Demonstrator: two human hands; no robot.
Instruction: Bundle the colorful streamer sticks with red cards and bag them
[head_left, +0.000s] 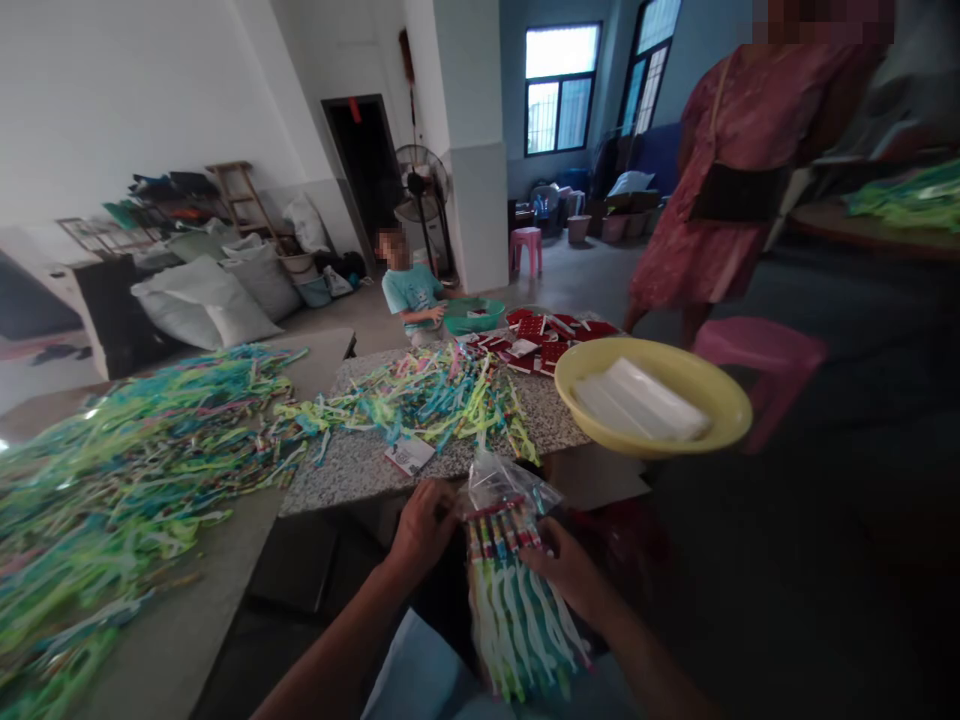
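A clear plastic bag (491,480) hangs over the table's near edge, in front of my body. Inside it, a row of striped sticks with pale green and white ribbon strips (517,610) hangs from a dark red strip across the top. My left hand (427,525) is closed at the bag's upper left edge, its fingers curled. On the other side my right hand (566,565) grips the bag's right edge, with the thumb over the striped sticks. Just beyond lies a pile of loose ribbon sticks (442,395), beside a small printed card (409,455).
A yellow basin (727,410) holding clear plastic bags stands at the right. Red cards (540,335) lie behind the pile. More ribbons (135,460) cover the left table. A seated person (411,290) is by a green basin (480,322); another person (712,200) stands near a pink stool (757,350).
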